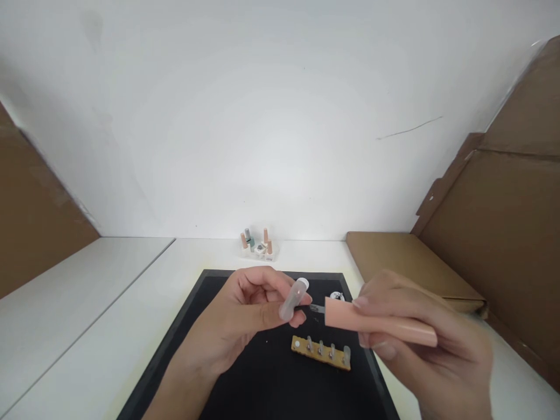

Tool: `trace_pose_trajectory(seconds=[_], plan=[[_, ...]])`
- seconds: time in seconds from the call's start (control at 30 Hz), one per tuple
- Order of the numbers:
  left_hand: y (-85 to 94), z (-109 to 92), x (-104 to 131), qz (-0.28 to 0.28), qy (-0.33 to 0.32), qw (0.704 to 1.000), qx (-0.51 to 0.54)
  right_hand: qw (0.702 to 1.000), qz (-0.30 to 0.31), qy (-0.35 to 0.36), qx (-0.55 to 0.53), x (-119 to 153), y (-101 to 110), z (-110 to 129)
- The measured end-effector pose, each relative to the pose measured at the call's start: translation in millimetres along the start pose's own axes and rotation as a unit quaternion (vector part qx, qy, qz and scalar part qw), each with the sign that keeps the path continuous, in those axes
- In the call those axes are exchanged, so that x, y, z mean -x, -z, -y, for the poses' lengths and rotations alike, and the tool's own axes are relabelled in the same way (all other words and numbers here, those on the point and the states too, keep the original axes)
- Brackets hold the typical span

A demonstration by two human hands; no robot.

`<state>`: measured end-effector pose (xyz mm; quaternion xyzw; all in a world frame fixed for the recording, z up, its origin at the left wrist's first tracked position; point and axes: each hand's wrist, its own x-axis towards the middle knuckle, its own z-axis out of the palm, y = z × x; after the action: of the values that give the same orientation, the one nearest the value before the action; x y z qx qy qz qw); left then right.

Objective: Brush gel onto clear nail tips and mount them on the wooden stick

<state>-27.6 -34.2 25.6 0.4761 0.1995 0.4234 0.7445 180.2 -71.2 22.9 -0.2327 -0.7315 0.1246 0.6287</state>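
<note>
My left hand point(258, 309) is closed, pinching a translucent nail tip point(292, 300) with a round white end between thumb and fingers. My right hand point(420, 332) is wrapped round the long pink cap of a nail polish brush point(376, 322), held almost level. Its bristles point left, close to my left fingertips; whether they touch is unclear. Below both hands lies a yellowish strip point(321, 353) with several clear nail tips standing on it and a white dot at its left end. A small round white item with dark marks point(336, 296) shows behind the brush, partly hidden.
A black mat point(245, 385) covers the middle of the white table point(144, 297). At the back, a clear tray holds several small polish bottles point(258, 248) with pink and grey-green caps. A flat cardboard box point(394, 254) lies at right. Cardboard panels point(516, 204) stand at both sides.
</note>
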Motion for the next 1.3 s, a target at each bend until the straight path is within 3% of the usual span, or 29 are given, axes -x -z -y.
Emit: trace_pose_trajectory(seconds=[0.43, 0.7, 0.9, 1.03, 1.17, 1.3], plan=[[5.8, 4, 5, -0.005, 0.015, 1.000, -0.004, 0.999, -0.015, -0.025, -0.016, 13, 3, -9], [5.8, 7, 0, -0.025, -0.010, 0.999, -0.040, 0.997, -0.066, -0.037, -0.018, 20, -4, -7], [0.8, 12, -1, -0.072, -0.064, 0.989, -0.113, 0.999, -0.026, -0.041, 0.015, 13, -6, -5], [2.6, 15, 1, -0.107, -0.083, 0.978, -0.160, 0.995, 0.010, -0.035, 0.098, 8, -13, -6], [1.4, 17, 1, -0.108, -0.105, 0.972, -0.179, 0.981, 0.044, -0.021, 0.188, 7, -17, -5], [-3.2, 17, 0, -0.092, -0.123, 0.971, -0.183, 0.978, 0.049, -0.011, 0.203, 6, -17, -5]])
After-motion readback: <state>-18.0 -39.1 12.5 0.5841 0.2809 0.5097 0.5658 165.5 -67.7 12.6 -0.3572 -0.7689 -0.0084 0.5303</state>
